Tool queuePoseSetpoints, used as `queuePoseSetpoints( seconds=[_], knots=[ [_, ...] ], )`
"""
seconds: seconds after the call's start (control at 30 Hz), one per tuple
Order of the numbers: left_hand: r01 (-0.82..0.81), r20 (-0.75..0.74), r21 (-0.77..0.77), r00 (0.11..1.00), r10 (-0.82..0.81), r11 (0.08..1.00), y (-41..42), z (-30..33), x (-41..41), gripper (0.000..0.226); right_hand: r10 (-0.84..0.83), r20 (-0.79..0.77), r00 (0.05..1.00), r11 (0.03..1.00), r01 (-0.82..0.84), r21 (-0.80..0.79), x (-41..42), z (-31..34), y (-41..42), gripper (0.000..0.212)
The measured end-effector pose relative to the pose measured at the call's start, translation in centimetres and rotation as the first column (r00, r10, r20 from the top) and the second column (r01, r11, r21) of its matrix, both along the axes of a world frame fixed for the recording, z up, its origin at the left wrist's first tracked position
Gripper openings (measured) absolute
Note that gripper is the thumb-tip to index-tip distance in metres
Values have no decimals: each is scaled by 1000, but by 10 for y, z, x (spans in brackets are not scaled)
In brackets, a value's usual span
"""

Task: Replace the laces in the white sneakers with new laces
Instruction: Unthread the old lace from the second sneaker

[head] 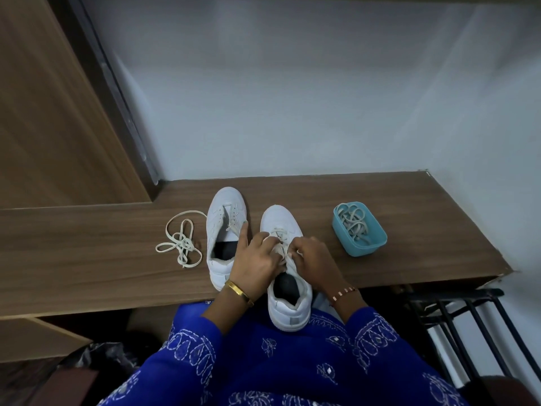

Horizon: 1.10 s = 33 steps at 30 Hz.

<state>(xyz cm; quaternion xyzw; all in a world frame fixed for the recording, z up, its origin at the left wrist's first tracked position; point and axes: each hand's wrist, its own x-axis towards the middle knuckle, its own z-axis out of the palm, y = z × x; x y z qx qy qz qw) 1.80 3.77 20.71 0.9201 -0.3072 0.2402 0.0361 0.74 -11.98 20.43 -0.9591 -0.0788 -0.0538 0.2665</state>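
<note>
Two hands on one shoe. Left hand (257,256) and right hand (314,257) both have fingers curled in on the lace (281,233) of the right-side sneaker (288,276), pinching it near the upper eyelets — whether pulling it out or threading it in cannot be told. That sneaker sits at the near edge of the wooden shelf (409,259), heel overhanging toward the lap. Just beside it, the other sneaker (225,230) shows only a short stretch of lace at the top. A loose lace (180,244) lies on the shelf to its left. A blue tub (359,228) well to the right holds more laces. Judged: early to midway — neither sneaker finished.
</note>
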Motion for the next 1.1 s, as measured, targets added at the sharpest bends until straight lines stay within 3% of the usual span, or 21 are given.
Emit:
queuePoseSetpoints(
  seconds=[0.1,0.17,0.3,0.4,0.53,0.6,0.67,0.8,0.83,0.87,0.9,0.97,1.0,1.1],
  knots=[
    [37,56,-39,998,-35,999,0,-5,-1,14,-6,11,1000,1000,6,1,0,1,1,12],
    [26,17,-110,1000,-25,994,-1,-5,-2,13,-23,118,993,999,29,-44,-2,1,2,15],
    [-133,-225,-404,973,43,905,8,-1,-2,24,-56,279,959,986,97,-136,-8,0,3,20],
    [-190,-371,-695,921,-119,693,21,-1,-1,29,-72,271,960,991,99,-88,-5,-3,1,24],
    [-332,-445,-874,840,-311,355,20,16,-7,23,-31,194,981,996,46,-76,2,-8,1,25],
    [-445,-480,-877,802,-356,181,20,20,-6,28,-38,162,986,998,46,-44,3,-9,1,19],
    [-515,-501,-855,782,-370,70,24,22,-3,28,-63,130,990,998,62,9,3,-9,-2,23],
    [-605,-547,-791,767,-335,-92,27,29,4,35,-96,68,993,994,92,52,3,-9,-8,19],
    [-623,-581,-780,756,-300,-57,28,30,5,35,-90,55,994,995,88,42,3,-9,-8,16],
    [-633,-620,-773,743,-251,38,30,31,6,35,-82,44,996,996,80,32,3,-9,-8,14],
    [-624,-656,-754,731,-187,204,31,29,8,33,-74,35,997,997,73,24,2,-8,-8,14],
    [-511,-662,-577,750,2,636,33,25,8,26,-59,20,998,998,59,-5,2,-3,-7,24],
    [-428,-601,-479,797,70,767,32,23,8,20,-43,15,999,999,44,-25,1,0,-6,31],
    [-171,-370,-250,926,69,953,16,19,-1,13,35,12,999,993,-34,-117,2,4,-3,38]
  ],
)
